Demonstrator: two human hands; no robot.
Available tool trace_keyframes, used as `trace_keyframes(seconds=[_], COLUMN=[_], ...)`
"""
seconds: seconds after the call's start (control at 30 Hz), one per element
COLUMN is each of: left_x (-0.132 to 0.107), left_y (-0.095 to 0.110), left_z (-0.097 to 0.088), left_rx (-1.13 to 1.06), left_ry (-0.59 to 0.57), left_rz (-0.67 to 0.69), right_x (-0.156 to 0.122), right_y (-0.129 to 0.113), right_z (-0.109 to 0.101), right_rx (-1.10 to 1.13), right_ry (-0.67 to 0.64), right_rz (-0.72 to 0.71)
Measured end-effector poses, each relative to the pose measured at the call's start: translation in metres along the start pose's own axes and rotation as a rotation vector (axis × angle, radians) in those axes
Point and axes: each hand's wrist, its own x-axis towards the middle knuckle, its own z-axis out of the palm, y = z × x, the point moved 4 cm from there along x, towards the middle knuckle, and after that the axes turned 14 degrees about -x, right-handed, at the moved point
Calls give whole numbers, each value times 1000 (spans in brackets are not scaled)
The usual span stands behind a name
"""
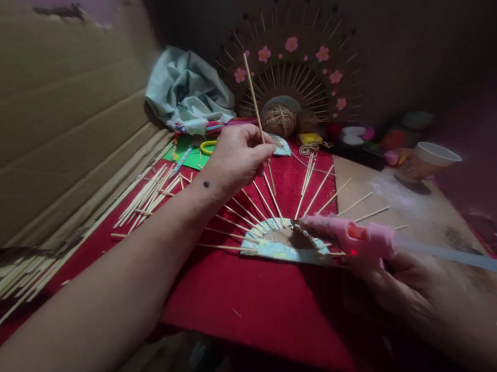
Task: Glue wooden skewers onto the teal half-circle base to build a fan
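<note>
My left hand (241,155) pinches a thin wooden stick (252,88) and holds it nearly upright above the table. In my right hand (405,288) is a pink glue gun (371,239) with a small red light lit and a long clear glue stick out of its back. The gun's nozzle touches or hovers over the upper edge of a half-round, light-blue patterned piece (288,254); I cannot tell which. Thin sticks fan outward from that piece on both sides, with a gap near its top middle. Its right end is partly behind the gun.
Loose sticks (150,196) lie on the red cloth (240,301) at left, beside a cardboard wall (62,109). Behind stand a flower-decorated stick fan (291,45), a twine ball (280,120) and a pale cloth bundle (189,87). A paper cup (429,160) is at right.
</note>
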Motion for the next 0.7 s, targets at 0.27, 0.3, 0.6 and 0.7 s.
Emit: trace_keyframes(seconds=[0.27,0.3,0.6,0.7], left_x=[1,1,1,0], left_y=[-1,-1,0,0], left_z=[-1,-1,-1,-1], left_rx=[-17,-17,-9,-6], left_ry=[0,0,9,15], left_rz=[5,6,-3,-7], right_x=[-7,-7,-5,-9], right_y=[3,3,14,11], right_z=[-3,-4,9,10], right_rx=[-112,-63,18,118], right_ry=[-46,-33,-75,-133], right_rz=[57,43,68,100])
